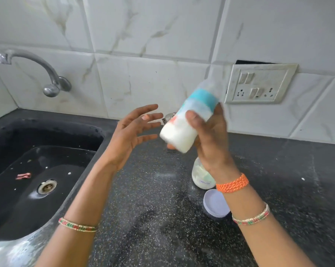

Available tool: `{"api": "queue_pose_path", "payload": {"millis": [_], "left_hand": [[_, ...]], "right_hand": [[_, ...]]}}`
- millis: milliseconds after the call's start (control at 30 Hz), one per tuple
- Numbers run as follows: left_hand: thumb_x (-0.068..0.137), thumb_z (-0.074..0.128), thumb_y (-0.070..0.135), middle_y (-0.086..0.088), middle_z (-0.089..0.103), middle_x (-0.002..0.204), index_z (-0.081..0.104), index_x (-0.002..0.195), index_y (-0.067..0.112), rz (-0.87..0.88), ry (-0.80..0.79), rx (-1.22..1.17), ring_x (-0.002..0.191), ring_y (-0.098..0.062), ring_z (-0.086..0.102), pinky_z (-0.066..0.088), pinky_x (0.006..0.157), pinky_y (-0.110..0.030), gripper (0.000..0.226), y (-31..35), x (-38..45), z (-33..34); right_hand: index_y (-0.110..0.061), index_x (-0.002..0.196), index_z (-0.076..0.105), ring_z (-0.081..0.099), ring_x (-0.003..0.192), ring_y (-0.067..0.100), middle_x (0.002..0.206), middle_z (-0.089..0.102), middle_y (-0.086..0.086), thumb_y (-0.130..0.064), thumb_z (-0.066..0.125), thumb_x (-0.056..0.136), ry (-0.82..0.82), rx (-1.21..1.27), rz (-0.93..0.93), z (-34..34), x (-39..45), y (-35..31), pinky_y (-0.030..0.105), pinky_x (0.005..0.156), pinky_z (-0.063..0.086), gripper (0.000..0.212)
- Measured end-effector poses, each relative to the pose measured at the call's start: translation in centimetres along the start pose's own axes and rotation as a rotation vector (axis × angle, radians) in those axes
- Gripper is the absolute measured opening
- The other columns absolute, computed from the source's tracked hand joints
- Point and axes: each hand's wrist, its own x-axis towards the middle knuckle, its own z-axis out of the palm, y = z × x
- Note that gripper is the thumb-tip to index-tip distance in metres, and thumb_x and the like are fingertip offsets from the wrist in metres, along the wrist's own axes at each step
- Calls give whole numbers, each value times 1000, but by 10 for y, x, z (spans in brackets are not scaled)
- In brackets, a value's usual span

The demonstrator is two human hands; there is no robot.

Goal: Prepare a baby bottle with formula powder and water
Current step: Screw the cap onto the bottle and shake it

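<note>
Head view. A baby bottle is held in the air above the desk, tilted with its teal collar and cap toward the wall and its base toward the sink. It is gripped by the right hand, thumb across the front and fingers wrapped behind. White liquid is seen in the lower half. The bottle's outline is blurred, so a shaking or mixing step is judged to be in hand.

The left hand is held just beside the bottle's base, fingers spread wide, nothing held and no contact made.

Risks noted: the grip is one-handed on a smooth wall; a slip would send the bottle onto the desk or into the sink. Whether the collar is fully tightened cannot be told; if loose, leakage would be expected during shaking. An open jar stands directly beneath the right wrist, its lid lying nearer the front edge; both could be struck by a lowered forearm.
</note>
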Motion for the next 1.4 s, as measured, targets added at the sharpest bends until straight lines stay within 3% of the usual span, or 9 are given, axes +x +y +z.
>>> {"api": "queue_pose_path", "payload": {"millis": [133,267,400,533,667,800,1033,1200,1400], "left_hand": [[88,47,27,-5,69,111,60,118,20,-16,-33,-37,99,-22,65,56,83,-37,33,-2,2,9],[87,50,25,-3,70,107,62,114,18,-31,-51,-20,93,-20,66,55,82,-40,31,-2,6,16],[87,50,24,-4,69,109,62,114,15,-16,-40,-51,95,-22,65,57,80,-37,31,-4,7,15],[90,52,27,-8,68,110,63,113,13,-48,-49,-72,95,-26,63,56,78,-38,29,-9,11,20],[95,47,17,-4,71,102,62,108,12,-99,-15,-27,88,-21,64,56,74,-34,21,-9,12,24],[93,53,17,-1,70,101,62,108,16,-136,-30,-3,84,-17,67,58,72,-35,18,-15,13,23],[96,47,21,-1,68,97,55,117,14,-162,60,-54,83,-21,64,57,68,-35,23,-18,15,19],[85,55,30,3,70,100,59,110,20,-124,25,-46,89,-15,64,56,74,-36,27,-16,17,19],[85,61,39,8,60,126,47,132,26,-117,-213,191,115,-5,58,50,90,-23,51,-15,17,33]], "right_hand": [[-13,121,35,66,87,20,118,59,11,-25,70,82,409,283,-225,-1,22,-17,57,72,56,54],[-10,116,46,66,82,20,91,71,-2,-15,83,53,-66,-235,-106,-14,16,-23,43,73,57,73],[-9,116,49,68,80,12,100,67,3,-17,75,64,351,236,-319,-30,42,-47,31,63,55,59],[-13,102,59,68,73,14,86,71,0,-18,80,57,-5,-231,24,-26,16,-28,30,61,55,50],[-10,112,51,66,80,14,101,66,6,-22,64,88,497,179,-89,-19,43,-32,31,59,54,30],[-5,102,61,67,73,19,88,67,8,-16,69,83,146,-152,198,-11,29,-11,37,64,57,24],[-12,102,57,66,80,18,89,67,2,-20,83,65,193,-20,103,-11,21,6,33,66,56,46],[-5,116,48,68,91,18,110,66,10,-26,72,81,668,240,-113,-18,28,19,39,76,58,47],[-11,105,58,69,86,19,96,71,9,-21,78,74,151,-307,116,-17,-7,50,34,73,56,39]]}}
